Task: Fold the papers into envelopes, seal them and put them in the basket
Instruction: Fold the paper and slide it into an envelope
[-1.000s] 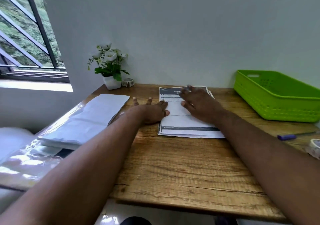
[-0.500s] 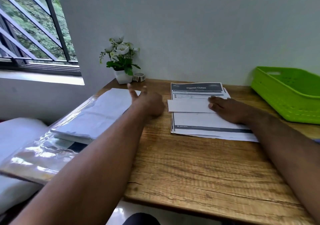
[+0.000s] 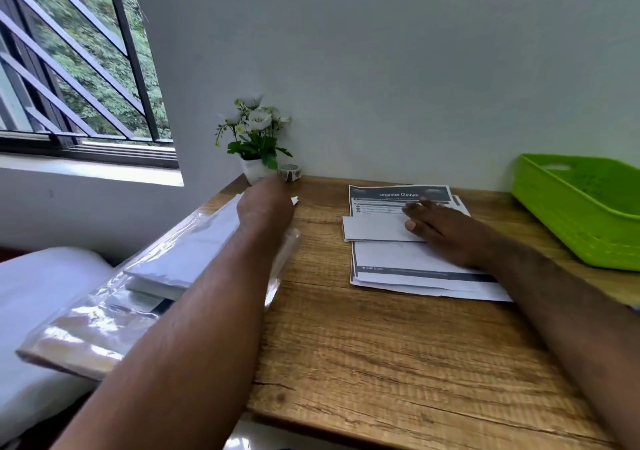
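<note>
Head view: printed sheet (image 3: 398,195) headed "Organize Clothes".
Right hand (image 3: 446,229) flat, fingers straight, on folded paper (image 3: 374,228); left hand's (image 3: 265,205) fingers unclear.

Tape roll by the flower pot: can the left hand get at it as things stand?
Probably yes. The left hand is stretched out just short of the tape roll, with nothing between them. The flower pot stands close on the roll's left, so the fingers have little room on that side.

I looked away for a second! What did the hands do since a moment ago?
The left hand left the folded white paper and reached toward the small roll of tape beside the white flower pot. The right hand still presses the paper flat. The green plastic basket stayed put.
</note>
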Available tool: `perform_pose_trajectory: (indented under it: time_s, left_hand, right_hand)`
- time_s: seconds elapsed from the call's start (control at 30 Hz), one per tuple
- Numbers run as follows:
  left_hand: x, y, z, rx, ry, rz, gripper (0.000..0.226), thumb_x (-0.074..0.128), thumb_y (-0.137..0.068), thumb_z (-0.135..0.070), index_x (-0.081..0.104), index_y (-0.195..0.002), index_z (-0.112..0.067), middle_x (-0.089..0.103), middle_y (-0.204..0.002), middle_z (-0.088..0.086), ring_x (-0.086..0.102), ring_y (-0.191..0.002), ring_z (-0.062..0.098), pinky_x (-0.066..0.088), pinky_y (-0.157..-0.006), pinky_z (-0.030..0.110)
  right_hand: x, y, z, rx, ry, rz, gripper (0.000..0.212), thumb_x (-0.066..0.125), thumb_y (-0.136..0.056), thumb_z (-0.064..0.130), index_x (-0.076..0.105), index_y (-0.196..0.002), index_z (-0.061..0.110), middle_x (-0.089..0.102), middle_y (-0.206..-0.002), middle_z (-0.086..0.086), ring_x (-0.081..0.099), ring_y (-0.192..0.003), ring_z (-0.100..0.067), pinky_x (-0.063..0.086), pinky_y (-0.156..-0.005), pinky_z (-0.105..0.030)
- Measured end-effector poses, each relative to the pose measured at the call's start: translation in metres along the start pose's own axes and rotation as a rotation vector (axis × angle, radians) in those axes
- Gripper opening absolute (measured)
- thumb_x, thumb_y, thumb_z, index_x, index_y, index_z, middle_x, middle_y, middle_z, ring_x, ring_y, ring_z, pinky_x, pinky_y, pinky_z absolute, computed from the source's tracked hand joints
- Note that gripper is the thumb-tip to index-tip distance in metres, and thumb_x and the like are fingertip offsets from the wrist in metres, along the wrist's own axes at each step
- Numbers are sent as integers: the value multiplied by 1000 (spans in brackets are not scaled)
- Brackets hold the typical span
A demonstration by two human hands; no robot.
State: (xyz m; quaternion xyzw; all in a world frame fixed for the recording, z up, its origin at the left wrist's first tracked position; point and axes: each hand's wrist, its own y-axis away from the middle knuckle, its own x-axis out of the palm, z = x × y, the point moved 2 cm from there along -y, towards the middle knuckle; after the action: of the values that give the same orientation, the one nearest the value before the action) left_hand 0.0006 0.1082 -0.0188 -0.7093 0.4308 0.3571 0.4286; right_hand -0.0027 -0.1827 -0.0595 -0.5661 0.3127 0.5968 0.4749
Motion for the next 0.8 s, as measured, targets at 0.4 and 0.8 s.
perform_pose_trajectory:
  time_s: [0.4,0.8]
  left_hand:
    - [-105,32,-76,279,244,-566,26,46,-92,-9,71,-100,-13,70,-99,17,66,-91,40,45,-67,34]
    - [-96,-32,-113,35,1496,-438,17,68,-85,-17,70,-70,-23,66,-73,1,56,-69,16,52,-67,36]
  right_hand:
    - [-19,9,13,41,-453,-319,51,46,-94,44,45,-141,24,41,-148,6,29,-138,0,15,-107,-13]
    - [-43,18,55,44,-1686,-179,27,68,-77,10,66,-104,9,73,-102,-11,69,-93,-27,55,-89,-46]
